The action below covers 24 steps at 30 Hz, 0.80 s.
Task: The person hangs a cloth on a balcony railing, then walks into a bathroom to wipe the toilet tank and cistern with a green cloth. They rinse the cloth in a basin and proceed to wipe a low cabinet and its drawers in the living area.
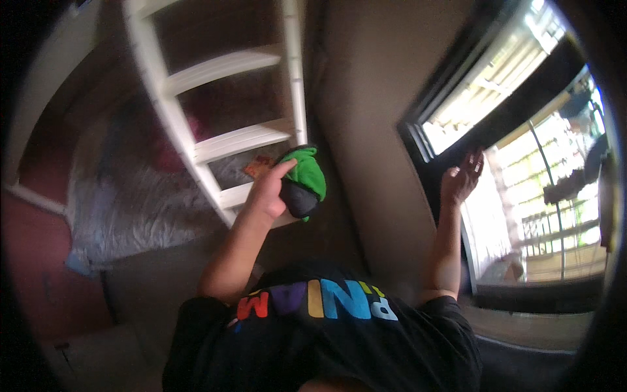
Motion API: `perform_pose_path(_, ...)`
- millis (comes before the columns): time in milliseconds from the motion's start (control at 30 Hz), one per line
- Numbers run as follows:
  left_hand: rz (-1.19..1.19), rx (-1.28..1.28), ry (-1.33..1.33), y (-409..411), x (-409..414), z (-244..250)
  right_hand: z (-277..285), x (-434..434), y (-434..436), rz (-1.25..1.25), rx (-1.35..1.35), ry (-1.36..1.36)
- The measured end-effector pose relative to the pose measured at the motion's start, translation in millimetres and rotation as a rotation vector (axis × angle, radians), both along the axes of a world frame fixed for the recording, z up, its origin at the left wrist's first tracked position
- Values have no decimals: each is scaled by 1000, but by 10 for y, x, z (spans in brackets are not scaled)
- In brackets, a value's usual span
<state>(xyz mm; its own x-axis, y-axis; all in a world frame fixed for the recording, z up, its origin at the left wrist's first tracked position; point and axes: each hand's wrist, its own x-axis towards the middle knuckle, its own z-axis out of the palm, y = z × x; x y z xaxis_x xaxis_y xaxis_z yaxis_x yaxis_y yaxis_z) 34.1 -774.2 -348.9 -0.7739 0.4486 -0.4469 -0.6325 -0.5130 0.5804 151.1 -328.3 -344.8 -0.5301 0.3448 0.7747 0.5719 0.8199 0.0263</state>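
Observation:
My left hand (267,193) grips a rounded bundle of green and black fabric (309,174), with the thumb lying across its top. Exactly what the fabric article is cannot be told. Behind the bundle stands a white ladder (240,142) with flat rungs. To the right, my right hand (463,179) is raised at the dark window frame (482,134), its fingers extended and holding nothing. Whether the palm presses on the frame or only hovers by it is unclear through the blur.
Left of the ladder lies a bed surface with a crumpled greyish cover (142,220). A small orange patterned item (258,166) shows behind the rungs. A plain wall (372,122) runs between ladder and window. Bright barred openings (553,235) show through the glass.

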Motion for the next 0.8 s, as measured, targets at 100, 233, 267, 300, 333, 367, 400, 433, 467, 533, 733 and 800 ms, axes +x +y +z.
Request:
perform_pose_path(100, 40, 47, 35, -374, -2, -42, -83, -172, 193, 143, 66, 51)
perform_pose_path(233, 99, 135, -107, -1008, -63, -260, -33, -517, 152, 272, 85, 31)
perform_pose_path(267, 153, 159, -75, -1174, -84, -361, 6, -595, 77, 167, 21, -49)
perform_pose_path(300, 197, 183, -45, -1314, -106, -450, 63, -658, 22, 27, -53, -154)
perform_pose_path(333, 213, 215, 7, -1535, -105, -473, 114, -720, -35, -101, -112, -255)
perform_pose_path(367, 229, 212, 8, -1763, -90, -505, 166, -772, -55, -179, -131, -334)
perform_pose_path(400, 224, 219, 4, -1924, -90, -537, 162, -730, 205, -205, 1, -342)
perform_pose_path(433, 212, 224, -1, -2082, -97, -557, 167, -719, 462, -238, 129, -350)
perform_pose_path(467, 225, 215, 21, -2290, -48, -522, 153, -859, 312, -276, 104, -398)
perform_pose_path(533, 293, 166, -6, -2570, -170, -536, 201, -1140, 256, -346, -10, -554)
perform_pose_path(733, 420, 122, -93, -3167, -283, -650, -15, -1321, 112, -347, 14, -798)
perform_pose_path(800, 477, 185, -23, -3357, -270, -767, -221, -1474, -294, -160, -27, -963)
